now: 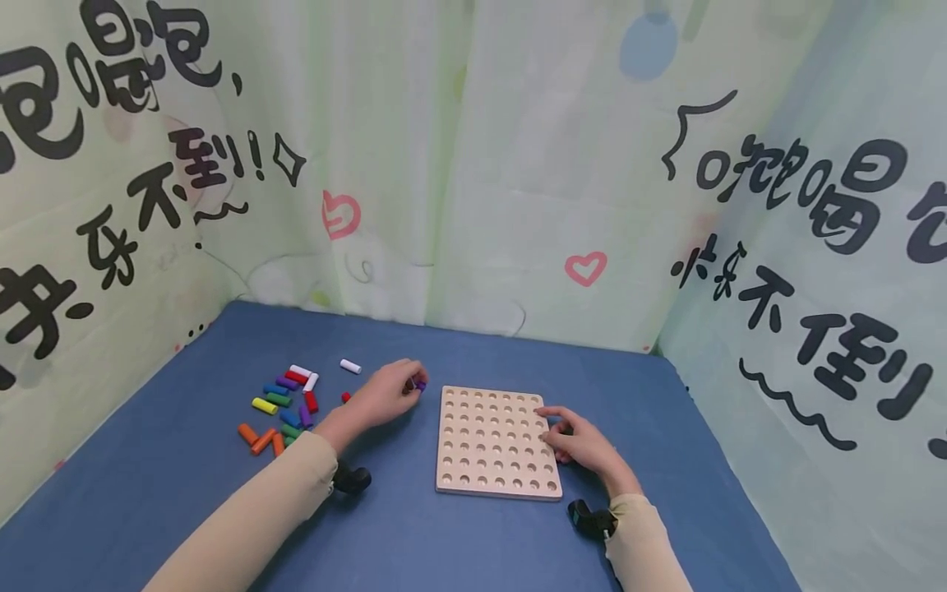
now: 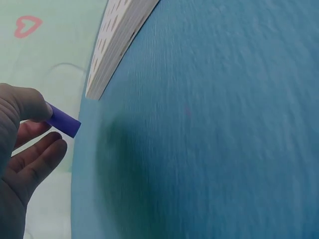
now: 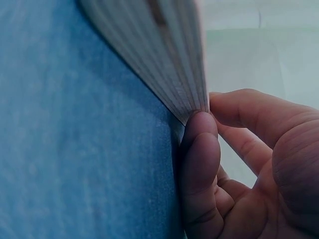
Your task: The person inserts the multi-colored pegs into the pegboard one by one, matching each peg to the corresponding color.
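Note:
My left hand (image 1: pixel 386 393) is raised over the blue table, to the left of the board. Its thumb and fingers pinch a small purple peg (image 2: pixel 65 121), whose free end sticks out past the thumb. A square, light wooden pegboard (image 1: pixel 499 492) with rows of round holes lies flat in front of me; no pegs show in its holes. At the board's right edge is my right hand (image 1: pixel 583 446). In the right wrist view, its thumb and fingers hold the layered wooden edge (image 3: pixel 172 64) of the board.
Loose pegs in several colours lie at the left, among them a yellow peg (image 1: pixel 264 405) and an orange peg (image 1: pixel 263 441). A white peg (image 1: pixel 350 366) lies apart from them, near my left hand. A printed curtain (image 1: pixel 473 205) encloses the table's back and sides.

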`<state>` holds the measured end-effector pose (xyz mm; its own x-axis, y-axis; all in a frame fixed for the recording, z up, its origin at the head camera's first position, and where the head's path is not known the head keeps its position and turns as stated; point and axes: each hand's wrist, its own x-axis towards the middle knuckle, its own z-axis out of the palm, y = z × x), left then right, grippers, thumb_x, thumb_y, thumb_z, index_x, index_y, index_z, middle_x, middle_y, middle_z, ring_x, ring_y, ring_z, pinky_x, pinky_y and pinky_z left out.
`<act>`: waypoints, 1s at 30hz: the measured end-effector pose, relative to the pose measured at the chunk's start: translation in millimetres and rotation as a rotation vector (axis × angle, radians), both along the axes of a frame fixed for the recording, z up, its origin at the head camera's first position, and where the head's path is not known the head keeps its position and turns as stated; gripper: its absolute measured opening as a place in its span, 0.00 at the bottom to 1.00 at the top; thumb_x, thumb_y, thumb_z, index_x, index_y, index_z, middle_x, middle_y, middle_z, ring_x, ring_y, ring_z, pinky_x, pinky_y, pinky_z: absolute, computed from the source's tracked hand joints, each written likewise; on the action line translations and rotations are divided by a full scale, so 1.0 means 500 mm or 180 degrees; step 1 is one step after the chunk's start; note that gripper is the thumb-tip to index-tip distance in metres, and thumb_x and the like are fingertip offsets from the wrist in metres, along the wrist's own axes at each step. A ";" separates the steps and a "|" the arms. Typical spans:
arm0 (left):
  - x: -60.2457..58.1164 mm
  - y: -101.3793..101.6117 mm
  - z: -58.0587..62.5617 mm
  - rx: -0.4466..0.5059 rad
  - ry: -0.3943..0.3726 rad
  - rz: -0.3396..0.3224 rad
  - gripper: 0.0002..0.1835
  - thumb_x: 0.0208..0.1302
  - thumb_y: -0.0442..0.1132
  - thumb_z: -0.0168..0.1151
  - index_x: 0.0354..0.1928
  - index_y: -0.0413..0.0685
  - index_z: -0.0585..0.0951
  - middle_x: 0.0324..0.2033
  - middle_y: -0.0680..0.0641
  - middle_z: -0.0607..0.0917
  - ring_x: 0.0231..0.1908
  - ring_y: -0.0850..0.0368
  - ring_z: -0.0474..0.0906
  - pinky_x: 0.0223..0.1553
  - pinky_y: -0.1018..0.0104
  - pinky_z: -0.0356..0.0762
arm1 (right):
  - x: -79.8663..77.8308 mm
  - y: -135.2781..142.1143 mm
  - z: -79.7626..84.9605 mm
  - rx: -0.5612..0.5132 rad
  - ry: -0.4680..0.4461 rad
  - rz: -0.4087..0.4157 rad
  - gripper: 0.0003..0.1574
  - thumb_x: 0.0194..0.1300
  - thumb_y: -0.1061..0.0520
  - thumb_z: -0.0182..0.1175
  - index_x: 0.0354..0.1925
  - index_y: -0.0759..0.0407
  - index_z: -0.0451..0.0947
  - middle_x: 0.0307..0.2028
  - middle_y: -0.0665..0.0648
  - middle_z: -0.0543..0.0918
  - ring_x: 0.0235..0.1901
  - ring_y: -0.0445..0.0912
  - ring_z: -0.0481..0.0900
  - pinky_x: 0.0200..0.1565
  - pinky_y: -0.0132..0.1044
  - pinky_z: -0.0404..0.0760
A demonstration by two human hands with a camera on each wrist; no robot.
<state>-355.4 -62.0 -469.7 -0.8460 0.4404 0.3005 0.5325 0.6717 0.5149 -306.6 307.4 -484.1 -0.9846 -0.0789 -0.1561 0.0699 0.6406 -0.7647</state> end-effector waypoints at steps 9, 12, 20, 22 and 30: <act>0.002 0.040 -0.012 0.0164 -0.0096 0.0003 0.08 0.67 0.29 0.64 0.46 0.45 0.82 0.42 0.48 0.83 0.46 0.52 0.83 0.49 0.56 0.83 | 0.006 -0.002 -0.006 0.0007 0.0006 -0.0010 0.27 0.71 0.58 0.65 0.66 0.53 0.76 0.37 0.56 0.77 0.27 0.46 0.76 0.31 0.36 0.76; 0.004 0.050 -0.018 0.0173 -0.0161 0.0037 0.07 0.69 0.30 0.64 0.46 0.46 0.82 0.43 0.49 0.83 0.46 0.52 0.84 0.49 0.56 0.83 | 0.009 -0.001 -0.007 0.0012 0.0003 0.0033 0.27 0.71 0.58 0.65 0.67 0.53 0.76 0.37 0.56 0.77 0.27 0.46 0.76 0.30 0.35 0.76; -0.013 0.074 -0.023 0.0291 -0.0125 0.0108 0.07 0.69 0.30 0.65 0.47 0.45 0.82 0.43 0.49 0.82 0.47 0.52 0.83 0.50 0.56 0.83 | 0.005 0.003 -0.005 -0.0003 0.0021 -0.0009 0.27 0.71 0.57 0.65 0.67 0.52 0.76 0.38 0.56 0.77 0.28 0.46 0.77 0.32 0.36 0.76; -0.017 0.077 -0.024 0.0302 -0.0116 0.0116 0.07 0.69 0.30 0.65 0.46 0.45 0.82 0.43 0.48 0.82 0.47 0.52 0.83 0.50 0.56 0.83 | 0.004 0.001 -0.006 0.0012 0.0015 -0.0004 0.27 0.71 0.56 0.64 0.67 0.51 0.76 0.38 0.56 0.77 0.28 0.46 0.77 0.32 0.36 0.76; -0.034 0.090 -0.021 0.0288 -0.0051 0.0023 0.07 0.70 0.30 0.64 0.47 0.44 0.82 0.43 0.48 0.82 0.46 0.53 0.82 0.50 0.57 0.83 | 0.001 0.000 -0.004 0.0040 0.0010 -0.0041 0.28 0.71 0.56 0.64 0.67 0.51 0.75 0.38 0.57 0.76 0.28 0.46 0.77 0.32 0.36 0.76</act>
<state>-372.3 -17.2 -480.2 -0.8541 0.4058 0.3253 0.5191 0.6259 0.5820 -306.2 307.7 -486.1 -0.9860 -0.0642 -0.1538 0.0757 0.6493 -0.7567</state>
